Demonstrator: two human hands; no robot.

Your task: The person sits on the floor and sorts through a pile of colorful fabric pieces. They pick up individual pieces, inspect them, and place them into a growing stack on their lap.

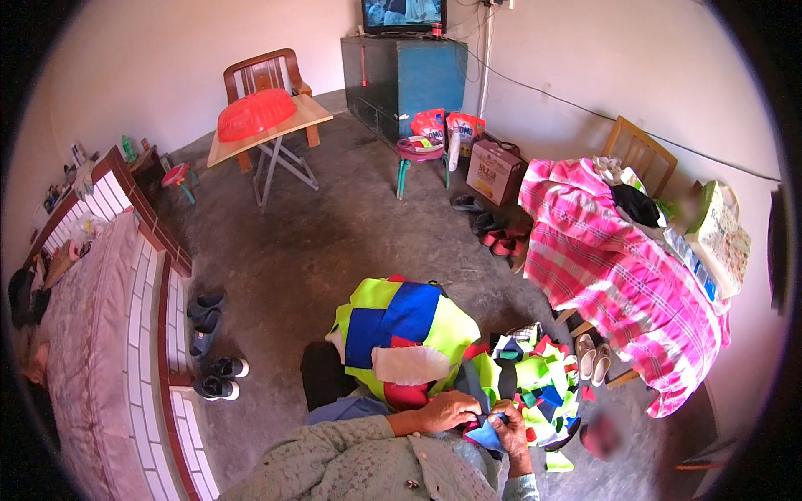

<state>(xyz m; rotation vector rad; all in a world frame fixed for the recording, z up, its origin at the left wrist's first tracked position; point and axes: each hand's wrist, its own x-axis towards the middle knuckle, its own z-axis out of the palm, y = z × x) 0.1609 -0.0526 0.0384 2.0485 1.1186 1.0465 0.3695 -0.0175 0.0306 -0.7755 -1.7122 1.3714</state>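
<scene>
A patchwork cloth [401,330] of yellow-green, blue, red and white squares lies draped over my lap and knees. My left hand [447,411] rests on its near edge, fingers curled over the fabric. My right hand [508,426] is close beside it, pinching a small blue fabric piece [489,436]. The two hands almost touch. A heap of loose coloured fabric scraps [539,380] sits just right of the hands.
A raised brick bed [125,334] runs along the left with shoes [213,351] beside it. A pink checked cloth covers a table [618,275] on the right, slippers [593,355] below. Farther off stand a folding table with a red cover [255,113], a stool [420,154], a box and a blue cabinet.
</scene>
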